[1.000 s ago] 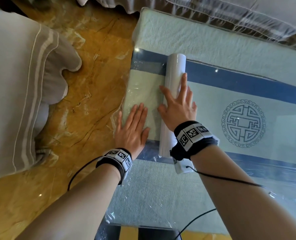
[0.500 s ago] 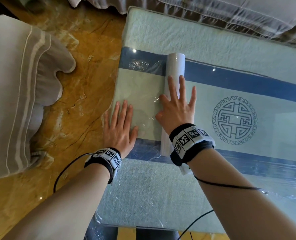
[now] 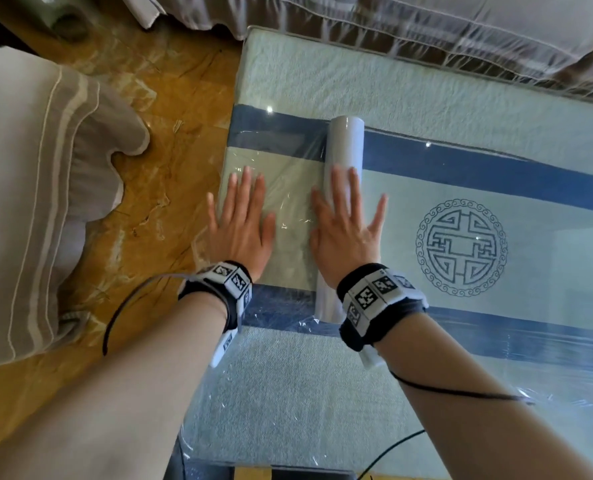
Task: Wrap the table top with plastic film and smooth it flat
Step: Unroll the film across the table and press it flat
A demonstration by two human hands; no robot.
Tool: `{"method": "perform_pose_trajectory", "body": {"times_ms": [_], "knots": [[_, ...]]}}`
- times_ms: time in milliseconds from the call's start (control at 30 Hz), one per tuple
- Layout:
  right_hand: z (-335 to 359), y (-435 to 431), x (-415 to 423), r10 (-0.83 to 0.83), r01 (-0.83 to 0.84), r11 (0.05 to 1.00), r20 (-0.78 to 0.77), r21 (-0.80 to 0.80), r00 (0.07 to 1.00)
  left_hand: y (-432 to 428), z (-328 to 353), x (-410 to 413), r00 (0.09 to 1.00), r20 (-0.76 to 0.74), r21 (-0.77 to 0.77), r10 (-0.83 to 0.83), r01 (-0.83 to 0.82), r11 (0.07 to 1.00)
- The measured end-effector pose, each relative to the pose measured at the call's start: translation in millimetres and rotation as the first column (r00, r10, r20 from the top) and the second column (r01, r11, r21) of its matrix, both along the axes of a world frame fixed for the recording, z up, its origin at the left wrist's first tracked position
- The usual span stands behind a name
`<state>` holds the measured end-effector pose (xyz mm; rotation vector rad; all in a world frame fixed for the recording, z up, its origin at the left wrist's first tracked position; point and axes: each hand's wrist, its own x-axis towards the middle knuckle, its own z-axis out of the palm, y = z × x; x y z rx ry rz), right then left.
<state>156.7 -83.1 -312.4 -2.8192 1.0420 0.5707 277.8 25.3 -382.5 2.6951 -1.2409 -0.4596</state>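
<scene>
Tabletop point(image 3: 461, 84): pale cloth, two blue bands, a round blue fret emblem point(image 3: 461, 245); marble floor point(image 3: 170, 98) to its left. Plastic film point(image 3: 288, 188): clear sheet over the tabletop's left end, running from the roll point(image 3: 346, 140), which lies across the bands. Left hand point(image 3: 241, 223): flat on the film, fingers straight. Right hand point(image 3: 345, 233): flat on the roll, fingers spread. Wristbands point(image 3: 225, 282): black-and-white square code markers

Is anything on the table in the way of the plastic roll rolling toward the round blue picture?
Nothing visible. The white roll of plastic film lies under the right hand, and the pale, blue-striped table top beyond it is flat; the round blue emblem is only printed on.
</scene>
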Motion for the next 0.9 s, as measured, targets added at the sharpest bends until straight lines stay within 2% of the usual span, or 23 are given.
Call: {"method": "perform_pose_trajectory", "body": {"times_ms": [100, 167, 433, 700, 900], "knots": [[4, 0, 9, 0.215, -0.218, 0.973, -0.041, -0.072, 0.976, -11, -2, 12, 0.997, 0.005, 0.012, 0.072, -0.072, 0.997], [9, -11, 7, 0.248, -0.255, 0.96, -0.07, -0.113, 0.966, -19, -1, 11, 0.995, 0.044, -0.02, 0.084, -0.084, 0.996], [10, -14, -41, -0.021, 0.015, 0.991, -0.042, -0.135, 0.999, 6, -15, 0, 0.992, 0.097, -0.032, 0.083, -0.08, 0.996], [-2, -31, -32, -0.072, 0.059, 0.995, -0.148, -0.086, 0.986, 14, -20, -11, 0.995, 0.085, -0.004, 0.052, -0.052, 0.999], [4, -39, -56, -0.31, 0.309, 0.951, -0.129, -0.03, 0.942, 9, -19, -15, 0.996, 0.091, 0.012, 0.026, -0.027, 1.0]]}}
